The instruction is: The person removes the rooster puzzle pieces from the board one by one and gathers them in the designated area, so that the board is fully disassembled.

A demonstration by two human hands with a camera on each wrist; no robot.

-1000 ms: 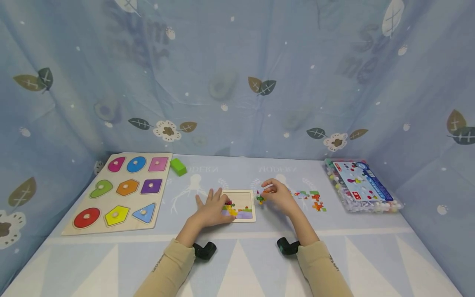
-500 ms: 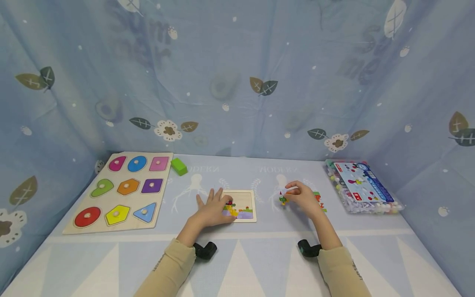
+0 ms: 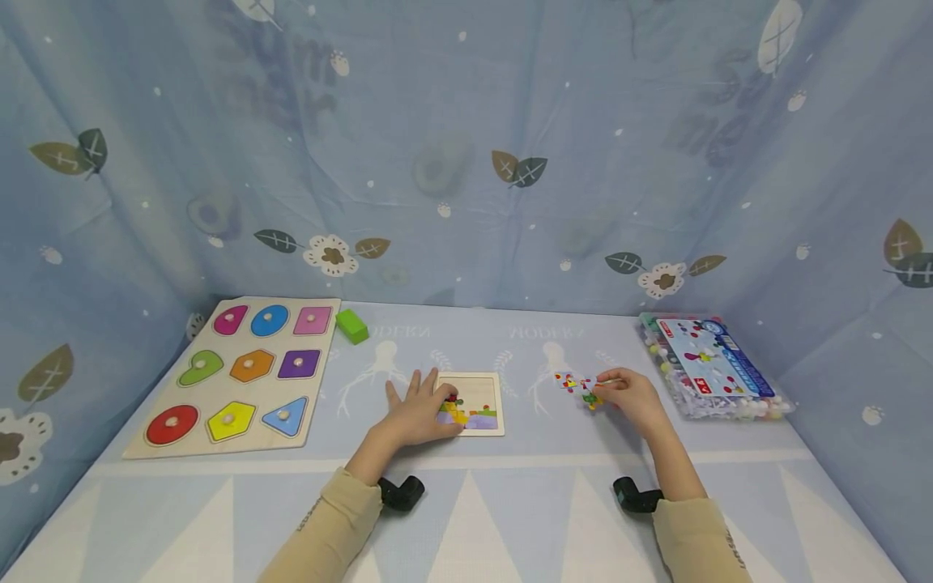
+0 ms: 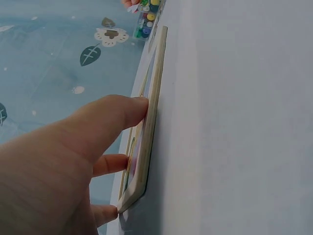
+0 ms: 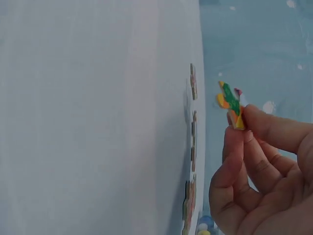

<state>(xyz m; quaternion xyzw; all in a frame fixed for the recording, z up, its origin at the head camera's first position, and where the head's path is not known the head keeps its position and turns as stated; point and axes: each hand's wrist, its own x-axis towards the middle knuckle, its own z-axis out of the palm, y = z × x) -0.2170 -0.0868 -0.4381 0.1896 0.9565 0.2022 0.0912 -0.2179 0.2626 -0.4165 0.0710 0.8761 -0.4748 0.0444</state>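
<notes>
I see the left hand [image 3: 415, 414] spread, unclenched, on the puzzle tray [image 3: 472, 392]; right of the tray, the right hand [image 3: 632, 397] pinches a raised puzzle piece [image 5: 232, 102].

Tray [image 3: 474, 390] and shape board [image 3: 248, 393] are smooth wood; the box [image 3: 710, 368] by the surface's [image 3: 510, 502] far right corner, seemingly glossy clear plastic; the curtain [image 3: 437, 97], creased cloth.

One left hand [image 3: 417, 413] and one right hand [image 3: 636, 398] share one table [image 3: 466, 332] with two wrist cameras [image 3: 402, 492], one shape board [image 3: 233, 345] at left carrying nine knobbed shapes [image 3: 253, 372], one green block [image 3: 352, 326], one puzzle tray [image 3: 477, 389] and, at far right, one box [image 3: 710, 356]. One puzzle piece [image 5: 232, 102] is held; the loose pieces [image 3: 566, 380], partly hidden, cannot be fully counted.
</notes>
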